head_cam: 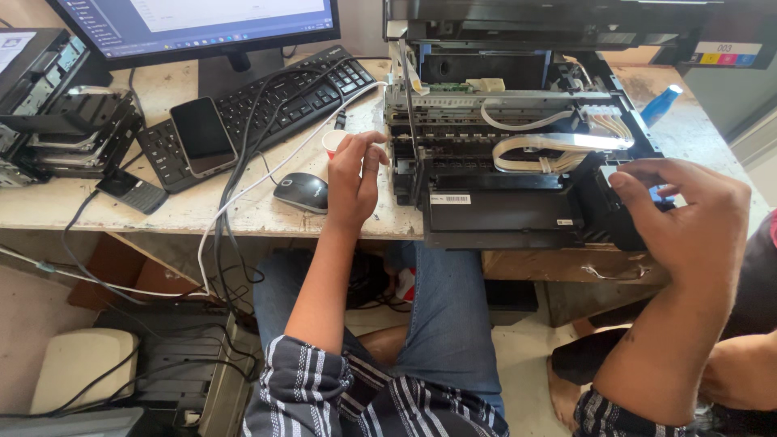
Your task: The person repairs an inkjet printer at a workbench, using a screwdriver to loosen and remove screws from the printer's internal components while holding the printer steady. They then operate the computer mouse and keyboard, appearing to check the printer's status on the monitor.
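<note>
I am watching my right hand (pixel 688 218) curling around the near right corner of the opened printer (pixel 518 162), fingers bent over its black block there, grasping that corner. My left hand (pixel 352 182) is resting loosely against the printer's left edge, fingers half bent, closed on nothing I can make out. The printer is sitting on the worn table (pixel 121 210), right of centre, with its cover raised and its white ribbon cables (pixel 534 146) lying exposed. I am judging it bulky, fairly heavy and stiff in the frame, but fragile inside; the outer corners look safest for holding. A mouse (pixel 301 192), keyboard (pixel 267 105) and phone (pixel 202 136) are lying to the left.
</note>
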`<move>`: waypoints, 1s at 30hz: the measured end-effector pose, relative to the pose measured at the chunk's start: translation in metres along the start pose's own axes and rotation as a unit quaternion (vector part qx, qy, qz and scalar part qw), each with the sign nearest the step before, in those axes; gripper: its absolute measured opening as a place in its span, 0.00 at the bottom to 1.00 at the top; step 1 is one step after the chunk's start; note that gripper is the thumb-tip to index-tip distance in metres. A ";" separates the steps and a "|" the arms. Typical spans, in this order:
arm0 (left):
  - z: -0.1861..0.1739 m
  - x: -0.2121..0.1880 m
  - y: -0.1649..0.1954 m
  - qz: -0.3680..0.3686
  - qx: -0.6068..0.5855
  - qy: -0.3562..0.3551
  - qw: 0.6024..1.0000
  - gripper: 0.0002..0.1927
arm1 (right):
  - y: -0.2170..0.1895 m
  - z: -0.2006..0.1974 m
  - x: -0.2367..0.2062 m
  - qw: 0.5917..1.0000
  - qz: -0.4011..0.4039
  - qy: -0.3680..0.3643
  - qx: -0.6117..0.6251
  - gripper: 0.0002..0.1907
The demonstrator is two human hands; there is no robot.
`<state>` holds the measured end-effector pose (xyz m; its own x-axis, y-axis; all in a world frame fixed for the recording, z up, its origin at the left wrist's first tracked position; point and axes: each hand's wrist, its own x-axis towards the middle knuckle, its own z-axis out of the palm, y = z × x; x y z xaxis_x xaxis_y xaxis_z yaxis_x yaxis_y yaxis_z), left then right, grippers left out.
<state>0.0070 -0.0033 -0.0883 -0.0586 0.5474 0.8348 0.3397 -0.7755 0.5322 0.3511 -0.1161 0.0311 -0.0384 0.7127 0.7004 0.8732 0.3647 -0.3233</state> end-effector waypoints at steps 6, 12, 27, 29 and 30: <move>-0.002 0.001 0.002 0.008 0.006 -0.005 1.000 0.07 | 0.000 0.000 0.000 1.000 0.002 0.000 0.000 0.10; -0.003 0.002 0.007 0.012 0.018 -0.008 1.000 0.07 | 0.000 0.000 -0.001 1.000 0.005 0.005 -0.004 0.10; -0.005 0.002 0.008 0.049 0.026 -0.017 0.998 0.14 | 0.005 0.001 -0.003 1.000 -0.013 0.014 -0.004 0.08; -0.006 0.002 0.008 0.046 0.028 -0.025 0.998 0.16 | 0.005 0.001 -0.003 1.000 -0.007 0.013 -0.003 0.09; -0.006 0.003 0.008 0.051 0.021 -0.029 0.998 0.17 | 0.005 0.001 -0.003 1.000 -0.009 0.014 0.000 0.09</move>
<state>0.0037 -0.0098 -0.0802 0.0322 0.4842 0.8744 0.3807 -0.8148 0.4371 0.3550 -0.1154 0.0266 -0.0399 0.6892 0.7234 0.8726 0.3768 -0.3108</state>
